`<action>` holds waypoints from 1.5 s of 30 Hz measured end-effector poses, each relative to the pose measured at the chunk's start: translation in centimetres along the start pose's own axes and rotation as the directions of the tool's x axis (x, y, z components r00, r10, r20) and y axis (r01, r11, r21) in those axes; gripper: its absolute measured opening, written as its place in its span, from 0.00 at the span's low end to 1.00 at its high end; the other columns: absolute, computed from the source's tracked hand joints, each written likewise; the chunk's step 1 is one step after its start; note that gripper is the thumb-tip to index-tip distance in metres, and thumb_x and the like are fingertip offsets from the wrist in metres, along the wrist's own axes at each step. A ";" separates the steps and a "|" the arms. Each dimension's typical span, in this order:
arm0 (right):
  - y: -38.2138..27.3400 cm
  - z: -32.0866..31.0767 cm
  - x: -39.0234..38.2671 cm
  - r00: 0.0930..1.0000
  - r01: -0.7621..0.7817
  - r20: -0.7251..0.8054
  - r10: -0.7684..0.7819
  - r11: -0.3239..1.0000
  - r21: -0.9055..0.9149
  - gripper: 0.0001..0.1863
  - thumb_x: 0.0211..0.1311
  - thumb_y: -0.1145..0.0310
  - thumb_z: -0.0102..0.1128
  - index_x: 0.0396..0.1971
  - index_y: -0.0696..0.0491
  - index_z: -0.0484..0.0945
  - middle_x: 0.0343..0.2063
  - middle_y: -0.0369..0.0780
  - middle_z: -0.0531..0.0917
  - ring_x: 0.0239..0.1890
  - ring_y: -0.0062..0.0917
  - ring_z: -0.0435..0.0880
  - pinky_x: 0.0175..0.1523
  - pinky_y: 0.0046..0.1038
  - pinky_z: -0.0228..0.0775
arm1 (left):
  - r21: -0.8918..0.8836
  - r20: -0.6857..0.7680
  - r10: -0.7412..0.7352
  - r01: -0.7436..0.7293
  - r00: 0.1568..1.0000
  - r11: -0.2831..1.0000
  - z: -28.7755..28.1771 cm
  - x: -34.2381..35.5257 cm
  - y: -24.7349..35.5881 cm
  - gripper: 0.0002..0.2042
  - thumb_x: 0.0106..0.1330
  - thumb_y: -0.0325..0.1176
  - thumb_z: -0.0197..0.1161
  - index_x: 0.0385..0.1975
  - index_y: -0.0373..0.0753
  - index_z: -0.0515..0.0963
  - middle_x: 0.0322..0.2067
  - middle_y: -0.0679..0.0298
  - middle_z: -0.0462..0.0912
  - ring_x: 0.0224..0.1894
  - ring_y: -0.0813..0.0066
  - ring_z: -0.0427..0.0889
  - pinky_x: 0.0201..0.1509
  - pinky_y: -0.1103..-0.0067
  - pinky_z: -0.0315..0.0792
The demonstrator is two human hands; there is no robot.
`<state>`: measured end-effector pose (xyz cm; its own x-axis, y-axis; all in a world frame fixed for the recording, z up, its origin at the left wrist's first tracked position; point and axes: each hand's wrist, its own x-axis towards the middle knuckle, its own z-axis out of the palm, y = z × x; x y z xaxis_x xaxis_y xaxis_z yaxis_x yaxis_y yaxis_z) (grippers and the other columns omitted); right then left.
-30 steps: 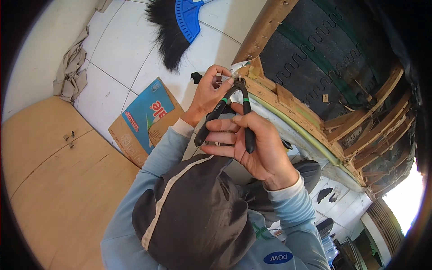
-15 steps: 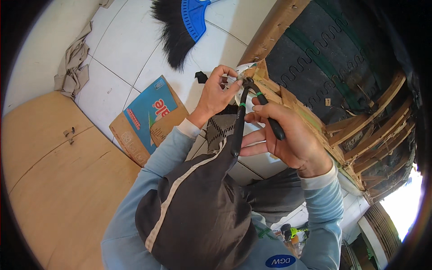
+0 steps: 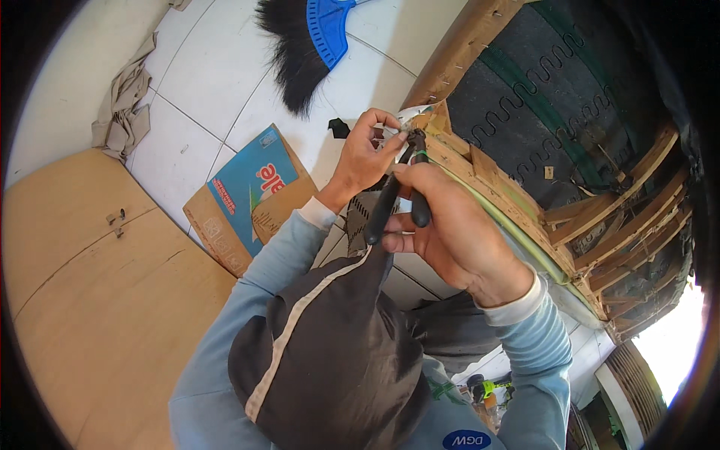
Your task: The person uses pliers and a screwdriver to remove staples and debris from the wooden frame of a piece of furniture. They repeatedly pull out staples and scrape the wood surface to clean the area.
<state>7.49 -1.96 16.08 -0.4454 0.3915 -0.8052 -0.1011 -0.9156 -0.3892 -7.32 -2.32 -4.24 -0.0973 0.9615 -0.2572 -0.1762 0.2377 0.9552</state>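
My left hand [image 3: 367, 157] pinches at a pale, torn scrap [image 3: 412, 114] at the corner of a stripped wooden furniture frame [image 3: 480, 169]; exactly what sits between its fingertips is too small to make out. My right hand [image 3: 457, 232] is closed around black-handled pliers [image 3: 384, 210] with green bands, whose jaws meet the frame's corner just beside my left fingertips. A pale green foam strip [image 3: 525, 240] runs along the frame's edge. Black zigzag springs [image 3: 541, 75] show inside the frame, with curved wooden slats [image 3: 637, 195] at its right.
A blue-headed broom [image 3: 322, 37] lies on the white tiles. A flattened cardboard box [image 3: 225, 229] is left of my hands, beside a plywood panel [image 3: 97, 300]. Crumpled beige cloth [image 3: 124, 112] lies by the wall. A green power tool [image 3: 487, 386] shows at the lower right.
The pliers' handles have drawn closer together as my right hand closed around them. Compared with a second ago, my left hand and the pliers' jaws appear slightly farther right in the picture.
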 end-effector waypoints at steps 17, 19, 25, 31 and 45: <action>4.4 -2.7 0.2 0.984 0.177 0.006 -0.178 0.981 0.081 0.28 0.76 0.63 0.54 0.72 0.54 0.64 0.45 0.43 0.83 0.37 0.33 0.86 0.45 0.36 0.77 | 0.089 0.008 0.074 -0.074 0.997 0.993 -0.1 -0.2 0.1 0.13 0.72 0.33 0.69 0.49 0.36 0.76 0.40 0.66 0.82 0.36 0.82 0.79 0.39 0.80 0.73; 6.0 -5.2 -0.3 0.979 0.196 0.057 -0.197 0.980 0.024 0.34 0.76 0.64 0.53 0.78 0.54 0.58 0.47 0.44 0.83 0.38 0.33 0.87 0.46 0.35 0.79 | 0.145 0.014 0.074 -0.075 0.997 0.987 -0.3 0.0 0.3 0.12 0.71 0.32 0.69 0.49 0.36 0.76 0.41 0.66 0.82 0.36 0.82 0.79 0.40 0.80 0.73; 6.0 -7.2 -1.7 0.984 0.164 0.076 -0.161 0.985 -0.045 0.37 0.76 0.66 0.51 0.82 0.55 0.54 0.50 0.45 0.83 0.38 0.30 0.88 0.44 0.30 0.81 | 0.134 0.030 0.163 -0.166 0.986 0.977 -0.3 -0.1 -0.3 0.11 0.74 0.28 0.67 0.50 0.37 0.74 0.40 0.69 0.79 0.37 0.86 0.76 0.39 0.83 0.70; 5.5 -6.8 -1.3 0.962 0.099 0.226 -0.154 0.966 0.238 0.39 0.76 0.68 0.45 0.82 0.59 0.46 0.33 0.43 0.83 0.39 0.35 0.90 0.51 0.41 0.87 | 0.164 0.026 0.224 -0.225 0.974 0.960 -0.6 -0.9 -0.8 0.17 0.69 0.29 0.70 0.54 0.35 0.75 0.49 0.60 0.79 0.44 0.75 0.80 0.48 0.76 0.76; 5.4 -4.5 0.4 0.948 0.015 0.283 -0.148 0.905 0.425 0.37 0.77 0.65 0.38 0.82 0.56 0.43 0.45 0.53 0.89 0.47 0.49 0.92 0.60 0.50 0.86 | 0.501 0.018 0.585 -0.514 0.811 0.697 0.6 -2.3 1.8 0.14 0.58 0.32 0.83 0.42 0.41 0.87 0.58 0.56 0.82 0.55 0.58 0.84 0.58 0.68 0.80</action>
<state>10.84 -6.30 11.69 -0.6589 0.4806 -0.5787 -0.4761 -0.8620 -0.1739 -6.84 -4.04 -1.80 -0.1644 0.9212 0.3528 0.4175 -0.2591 0.8710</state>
